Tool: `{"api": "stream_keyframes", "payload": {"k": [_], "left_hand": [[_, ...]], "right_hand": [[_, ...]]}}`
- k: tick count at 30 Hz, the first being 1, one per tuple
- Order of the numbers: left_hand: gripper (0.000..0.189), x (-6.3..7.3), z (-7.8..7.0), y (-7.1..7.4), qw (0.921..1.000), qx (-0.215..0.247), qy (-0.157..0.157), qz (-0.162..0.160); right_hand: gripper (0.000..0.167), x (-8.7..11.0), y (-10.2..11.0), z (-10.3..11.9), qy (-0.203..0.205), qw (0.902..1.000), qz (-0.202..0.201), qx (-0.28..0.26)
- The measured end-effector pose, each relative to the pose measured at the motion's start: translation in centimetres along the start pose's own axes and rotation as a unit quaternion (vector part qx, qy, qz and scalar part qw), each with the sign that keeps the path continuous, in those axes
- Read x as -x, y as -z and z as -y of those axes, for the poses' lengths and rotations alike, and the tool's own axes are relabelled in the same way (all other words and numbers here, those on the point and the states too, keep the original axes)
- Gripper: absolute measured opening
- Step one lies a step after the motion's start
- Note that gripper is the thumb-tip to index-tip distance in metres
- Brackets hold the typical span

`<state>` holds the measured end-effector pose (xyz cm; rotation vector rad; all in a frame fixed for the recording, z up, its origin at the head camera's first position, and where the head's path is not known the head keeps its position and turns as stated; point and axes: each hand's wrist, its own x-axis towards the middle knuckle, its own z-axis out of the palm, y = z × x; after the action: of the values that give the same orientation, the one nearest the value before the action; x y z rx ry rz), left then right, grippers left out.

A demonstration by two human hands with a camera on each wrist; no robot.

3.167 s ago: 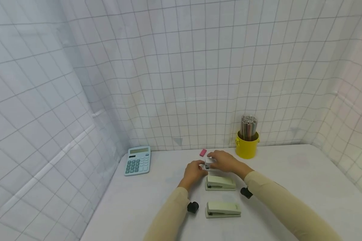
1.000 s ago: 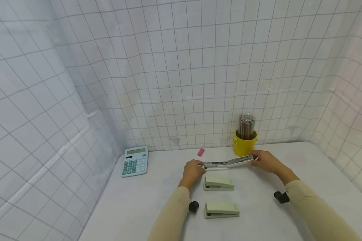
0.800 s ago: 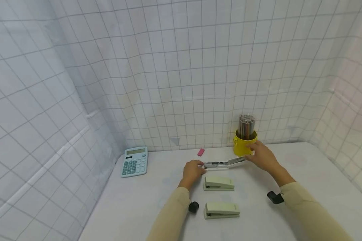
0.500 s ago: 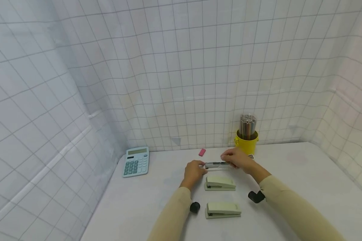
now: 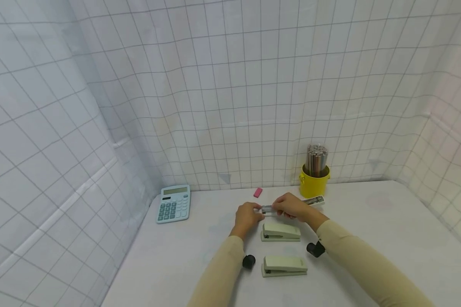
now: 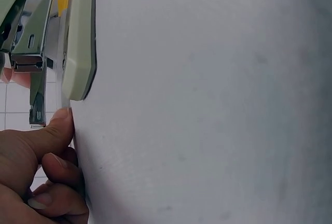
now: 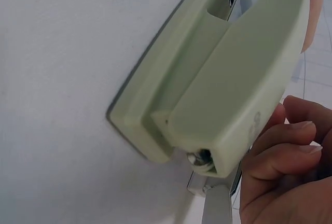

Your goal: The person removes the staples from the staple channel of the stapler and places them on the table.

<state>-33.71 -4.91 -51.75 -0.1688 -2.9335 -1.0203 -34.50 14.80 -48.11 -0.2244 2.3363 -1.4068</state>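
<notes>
Farthest back of three staplers is a white stapler [image 5: 266, 212], swung open so that its lid [image 5: 314, 200] leans out to the right. My left hand [image 5: 247, 218] pinches its left end between thumb and fingers. My right hand [image 5: 292, 206] grips the stapler's middle, its fingertips on the staple channel, and covers much of it. Close in front sits a pale green stapler [image 5: 281, 232], closed; it blocks much of the white one in the right wrist view. A second pale green stapler [image 5: 284, 266] lies nearer, between the forearms.
Behind the hands lies a pink eraser [image 5: 258, 192]. A yellow bucket [image 5: 313, 186] of pencils [image 5: 317, 160] stands close behind the opened lid. A light blue calculator [image 5: 174, 204] lies at the left, and a gridded cloth wall [image 5: 230, 106] rises along the table's back edge.
The white stapler was closed at first, then its lid was folded out to the right. My right hand let go of the lid and moved left to the staple channel. My left hand stayed.
</notes>
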Motion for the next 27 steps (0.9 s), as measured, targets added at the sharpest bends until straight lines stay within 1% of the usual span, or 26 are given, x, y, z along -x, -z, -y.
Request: {"api": "stream_keyframes", "payload": {"k": [4, 9, 11, 15, 18, 20, 24, 26, 27], "left_hand": [[0.029, -0.2, -0.2, 0.0, 1.0000, -0.003, 0.001, 0.003], [0.030, -0.1, -0.2, 0.0, 0.9999, -0.002, 0.007, 0.013], [0.030, 0.0, -0.2, 0.1, 0.9999, -0.002, 0.007, 0.014], [0.030, 0.0, -0.1, 0.2, 0.9999, 0.000, 0.004, 0.010], [0.029, 0.0, -0.1, 0.1, 1.0000, -0.002, 0.000, 0.003], [0.029, 0.1, -0.1, 0.0, 1.0000, -0.001, 0.000, 0.006], [0.030, 0.1, -0.1, -0.1, 0.9998, 0.002, -0.001, 0.018], [0.030, 0.1, -0.1, 0.0, 0.9999, 0.002, -0.001, 0.014], [0.030, 0.0, 0.0, 0.0, 1.0000, 0.002, 0.000, 0.009]], "right_hand": [[0.022, -0.2, 0.0, 0.2, -0.003, 0.9999, -0.010, -0.009], [0.024, -0.1, -0.1, 0.3, -0.034, 0.9975, -0.004, -0.062], [0.026, 0.0, -0.1, 0.3, -0.048, 0.9944, 0.002, -0.094], [0.027, 0.3, -0.2, 0.5, -0.067, 0.9860, 0.001, -0.152], [0.026, 0.5, -0.5, 0.7, -0.071, 0.9804, 0.002, -0.184], [0.027, 0.7, -0.6, 0.9, -0.070, 0.9818, 0.002, -0.176], [0.027, 0.8, -0.6, 1.3, -0.070, 0.9904, -0.013, -0.118], [0.027, 0.8, -0.5, 1.5, -0.068, 0.9928, -0.015, -0.097], [0.027, 0.7, -0.5, 1.5, -0.063, 0.9933, -0.012, -0.096]]}}
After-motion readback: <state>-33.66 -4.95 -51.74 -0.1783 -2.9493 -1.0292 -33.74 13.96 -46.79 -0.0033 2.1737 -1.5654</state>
